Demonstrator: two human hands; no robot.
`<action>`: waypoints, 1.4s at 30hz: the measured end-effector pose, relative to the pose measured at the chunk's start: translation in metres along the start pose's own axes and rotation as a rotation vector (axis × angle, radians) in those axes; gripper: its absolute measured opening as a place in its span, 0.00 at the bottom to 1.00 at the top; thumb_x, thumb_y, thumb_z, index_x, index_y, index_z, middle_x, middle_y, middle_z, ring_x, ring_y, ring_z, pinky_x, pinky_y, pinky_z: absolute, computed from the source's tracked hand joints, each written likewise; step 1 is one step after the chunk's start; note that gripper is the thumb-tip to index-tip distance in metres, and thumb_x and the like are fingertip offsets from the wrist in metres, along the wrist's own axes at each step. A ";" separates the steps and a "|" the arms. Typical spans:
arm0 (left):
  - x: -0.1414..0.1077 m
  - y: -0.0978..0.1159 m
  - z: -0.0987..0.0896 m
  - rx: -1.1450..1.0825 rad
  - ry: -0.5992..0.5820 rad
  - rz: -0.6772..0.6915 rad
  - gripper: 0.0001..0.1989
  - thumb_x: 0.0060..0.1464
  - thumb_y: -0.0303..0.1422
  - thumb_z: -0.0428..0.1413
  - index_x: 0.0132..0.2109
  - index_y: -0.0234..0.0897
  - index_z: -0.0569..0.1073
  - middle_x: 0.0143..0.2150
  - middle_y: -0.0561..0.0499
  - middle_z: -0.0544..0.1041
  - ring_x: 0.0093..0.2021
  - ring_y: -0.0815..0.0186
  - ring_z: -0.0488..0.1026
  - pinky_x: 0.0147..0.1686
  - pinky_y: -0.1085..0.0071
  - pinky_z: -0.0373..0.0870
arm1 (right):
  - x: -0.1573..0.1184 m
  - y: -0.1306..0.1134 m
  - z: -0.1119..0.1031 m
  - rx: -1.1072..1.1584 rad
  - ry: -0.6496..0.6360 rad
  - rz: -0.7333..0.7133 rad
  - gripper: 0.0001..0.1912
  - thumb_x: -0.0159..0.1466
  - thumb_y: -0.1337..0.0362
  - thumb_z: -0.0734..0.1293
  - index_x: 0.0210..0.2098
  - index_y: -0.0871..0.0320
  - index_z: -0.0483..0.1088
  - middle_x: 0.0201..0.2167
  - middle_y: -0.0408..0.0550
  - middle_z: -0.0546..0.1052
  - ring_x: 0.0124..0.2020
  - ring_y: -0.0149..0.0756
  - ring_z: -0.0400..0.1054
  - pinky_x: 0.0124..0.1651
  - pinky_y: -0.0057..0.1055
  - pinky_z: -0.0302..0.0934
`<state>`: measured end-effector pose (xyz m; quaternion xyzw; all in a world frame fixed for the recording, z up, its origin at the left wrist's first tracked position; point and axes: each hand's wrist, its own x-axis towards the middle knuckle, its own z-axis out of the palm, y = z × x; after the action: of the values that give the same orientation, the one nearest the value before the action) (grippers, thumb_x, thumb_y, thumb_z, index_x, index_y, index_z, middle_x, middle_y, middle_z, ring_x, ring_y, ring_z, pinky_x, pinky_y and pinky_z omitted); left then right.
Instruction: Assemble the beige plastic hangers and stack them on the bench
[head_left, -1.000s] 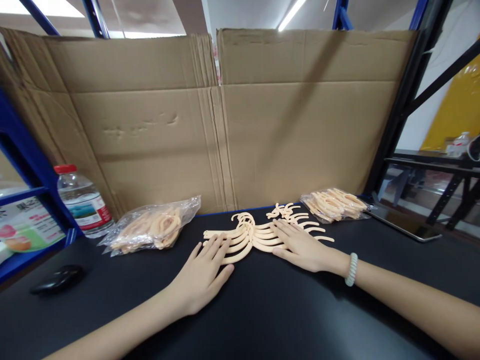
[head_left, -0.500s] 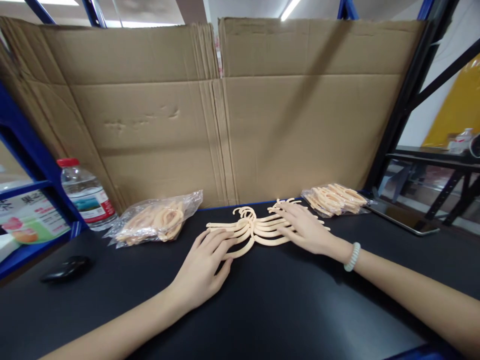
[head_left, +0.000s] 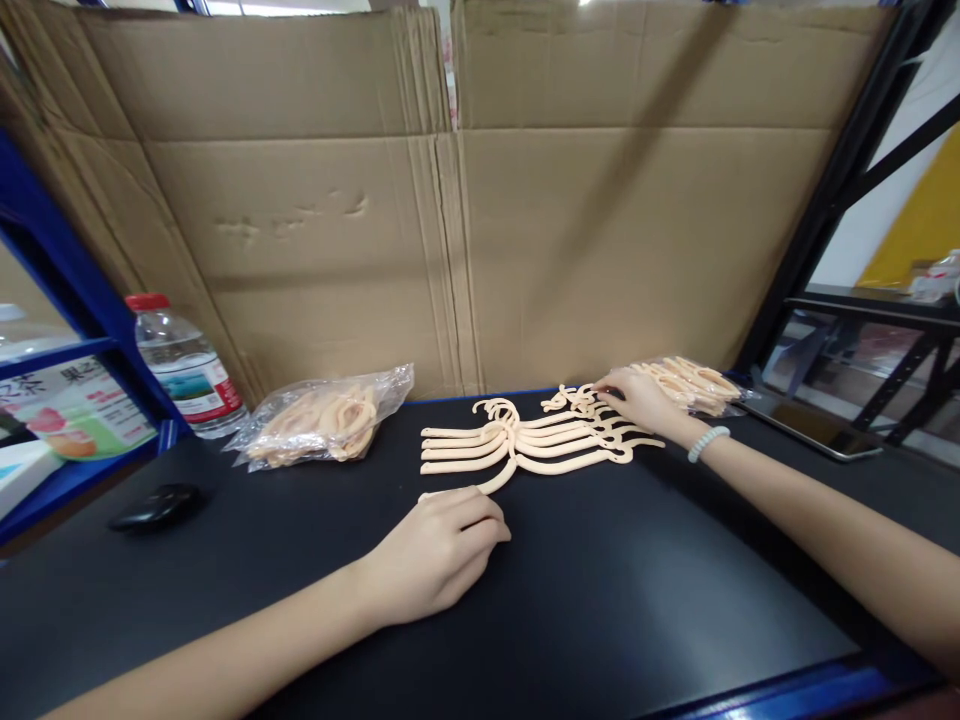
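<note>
Beige clothes hangers [head_left: 469,452] lie fanned out in an overlapping row on the black table, their curved hooks bunched towards the back. My left hand [head_left: 446,550] is closed with curled fingers at the left arm of the front hanger [head_left: 501,477]; the fingertips are partly hidden. At the right, a second cluster of beige hanger pieces [head_left: 571,397] with small hooks overlaps the hanger arms. My right hand [head_left: 641,397], wearing a pale beaded bracelet [head_left: 707,443], pinches at the back of this cluster, thumb and forefinger close together.
Clear bags of beige pieces stand at left [head_left: 319,420] and right [head_left: 686,383]. A red-capped water bottle [head_left: 191,375] and a black mouse [head_left: 156,508] are at the left. A tablet-like device [head_left: 814,428] lies at the right. Cardboard [head_left: 337,240] walls off the back.
My left hand has drawn nearer and curled its fingers, uncovering the left hanger arms. My right hand has shifted right and back from lying over the pieces to pinching. The view has tilted down.
</note>
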<state>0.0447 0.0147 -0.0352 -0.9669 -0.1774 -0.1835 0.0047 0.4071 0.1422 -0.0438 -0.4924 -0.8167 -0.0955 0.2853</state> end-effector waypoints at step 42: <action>-0.001 0.004 0.002 0.125 0.075 0.003 0.12 0.61 0.24 0.45 0.44 0.35 0.72 0.41 0.44 0.77 0.41 0.58 0.75 0.40 0.62 0.71 | 0.002 -0.026 -0.015 0.226 0.362 0.103 0.11 0.64 0.58 0.62 0.32 0.58 0.71 0.34 0.53 0.71 0.34 0.40 0.66 0.39 0.40 0.64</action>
<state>0.0458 0.0112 -0.0370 -0.9574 -0.1868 -0.2082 0.0721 0.3892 0.1241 -0.0274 -0.4733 -0.7313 -0.0754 0.4852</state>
